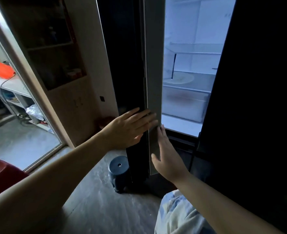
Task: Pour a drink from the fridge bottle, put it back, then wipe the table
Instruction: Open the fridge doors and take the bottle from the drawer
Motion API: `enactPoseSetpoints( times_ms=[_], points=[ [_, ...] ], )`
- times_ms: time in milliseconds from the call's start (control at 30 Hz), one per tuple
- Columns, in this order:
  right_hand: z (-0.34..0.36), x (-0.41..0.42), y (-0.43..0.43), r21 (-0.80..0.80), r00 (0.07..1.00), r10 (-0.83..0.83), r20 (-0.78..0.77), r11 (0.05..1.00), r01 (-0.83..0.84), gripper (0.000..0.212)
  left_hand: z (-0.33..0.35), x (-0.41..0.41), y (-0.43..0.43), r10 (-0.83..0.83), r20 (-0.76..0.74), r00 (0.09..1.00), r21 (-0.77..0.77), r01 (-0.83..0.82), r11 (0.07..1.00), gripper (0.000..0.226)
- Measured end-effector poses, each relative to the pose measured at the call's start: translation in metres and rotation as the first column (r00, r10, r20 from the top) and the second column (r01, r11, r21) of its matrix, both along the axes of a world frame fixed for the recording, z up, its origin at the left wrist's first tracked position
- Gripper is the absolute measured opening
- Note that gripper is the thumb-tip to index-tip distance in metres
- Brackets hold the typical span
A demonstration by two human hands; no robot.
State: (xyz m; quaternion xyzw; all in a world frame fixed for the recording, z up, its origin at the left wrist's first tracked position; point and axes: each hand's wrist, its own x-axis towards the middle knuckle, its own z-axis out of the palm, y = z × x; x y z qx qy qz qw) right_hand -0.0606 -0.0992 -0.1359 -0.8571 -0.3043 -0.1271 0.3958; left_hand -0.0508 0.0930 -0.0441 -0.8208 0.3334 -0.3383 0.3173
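Observation:
A tall dark fridge stands in front of me with its lit interior (190,65) showing between two doors. The left door (153,65) is seen edge-on, a grey strip. My left hand (131,127) lies flat, fingers spread, against the outer side of that door's edge. My right hand (168,156) rests flat, fingers extended, against its inner side lower down. The right door (257,98) is a large dark panel. Glass shelves and a clear drawer (185,103) show inside. No bottle is visible.
A small blue-grey round stool (119,171) stands on the floor by the fridge's left foot. A red stool (2,174) is at lower left. A wooden cabinet (58,48) and a sliding glass door (17,98) lie left.

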Motion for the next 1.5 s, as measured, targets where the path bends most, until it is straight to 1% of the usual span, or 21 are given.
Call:
enactPoseSetpoints(
  times_ms=[100,200,267,333,400,500,567,633,733,800,867,933,1033,1100,1200,1267,1400,1500],
  points=[
    [-0.001,-0.007,0.011,-0.028,0.997,0.054,0.053,0.998,-0.053,0.094,-0.015,-0.001,0.015,0.050,0.032,0.998,-0.015,-0.050,0.999,0.054],
    [-0.006,-0.003,0.018,-0.090,0.994,0.100,0.044,0.991,-0.096,0.088,-0.027,-0.004,0.040,0.056,0.057,0.997,-0.047,-0.054,0.997,0.054],
    [-0.014,0.006,0.022,-0.157,0.996,0.088,0.023,0.984,-0.083,0.086,-0.031,-0.007,0.058,0.047,0.071,0.996,-0.060,-0.043,0.997,0.053],
    [-0.023,0.016,0.027,-0.243,0.997,0.050,-0.057,0.968,-0.062,0.082,-0.033,-0.010,0.076,0.031,0.075,0.997,-0.076,-0.025,0.997,0.051],
    [-0.031,0.024,0.034,-0.371,0.991,0.034,-0.126,0.925,-0.079,0.079,-0.035,-0.013,0.094,0.024,0.068,0.997,-0.091,-0.018,0.996,0.051],
    [-0.042,0.033,0.052,-0.554,0.991,0.084,-0.105,0.823,-0.128,0.070,-0.040,-0.019,0.122,0.040,0.048,0.998,-0.117,-0.035,0.993,0.054],
    [-0.051,0.037,0.068,-0.643,0.988,0.120,-0.095,0.751,-0.153,0.066,-0.045,-0.023,0.141,0.063,0.027,0.998,-0.146,-0.059,0.988,0.058],
    [-0.059,0.039,0.085,-0.689,0.985,0.143,-0.092,0.705,-0.167,0.065,-0.049,-0.027,0.161,0.085,0.011,0.996,-0.188,-0.081,0.979,0.061],
    [-0.071,0.036,0.110,-0.680,0.984,0.158,-0.083,0.712,-0.172,0.063,-0.059,-0.033,0.185,0.067,-0.024,0.997,-0.284,-0.072,0.956,0.061],
    [-0.078,0.034,0.129,-0.652,0.984,0.163,-0.075,0.739,-0.173,0.065,-0.071,-0.036,0.195,0.026,-0.072,0.997,-0.284,-0.045,0.958,0.064],
    [-0.083,0.034,0.148,-0.613,0.982,0.167,-0.085,0.768,-0.184,0.065,-0.088,-0.038,0.201,0.010,-0.171,0.985,-0.273,-0.057,0.960,0.068],
    [-0.086,0.036,0.165,-0.583,0.979,0.182,-0.093,0.787,-0.202,0.072,-0.108,-0.037,0.205,0.038,-0.283,0.958,-0.303,-0.127,0.945,0.067],
    [-0.085,0.041,0.187,-0.596,0.976,0.202,-0.081,0.775,-0.210,0.072,-0.133,-0.034,0.212,0.108,-0.429,0.897,-0.311,-0.259,0.914,0.061],
    [-0.084,0.048,0.201,-0.594,0.975,0.208,-0.078,0.776,-0.213,0.070,-0.148,-0.027,0.213,0.120,-0.512,0.850,-0.347,-0.332,0.877,0.059],
    [-0.085,0.066,0.213,-0.623,0.987,0.146,-0.066,0.767,-0.155,0.071,-0.162,-0.018,0.208,0.115,-0.669,0.735,-0.416,-0.498,0.761,0.063],
    [-0.082,0.081,0.214,-0.645,0.995,0.076,-0.063,0.758,-0.099,0.074,-0.169,-0.012,0.207,0.148,-0.743,0.653,-0.395,-0.606,0.691,0.069],
    [-0.074,0.108,0.215,-0.704,0.997,-0.028,-0.072,0.710,-0.031,0.082,-0.173,-0.002,0.218,0.184,-0.730,0.658,-0.452,-0.667,0.592,0.077],
    [-0.074,0.120,0.219,-0.755,0.998,0.008,-0.068,0.654,-0.056,0.081,-0.173,0.005,0.230,0.243,-0.740,0.627,-0.402,-0.702,0.588,0.084]
  ],
)
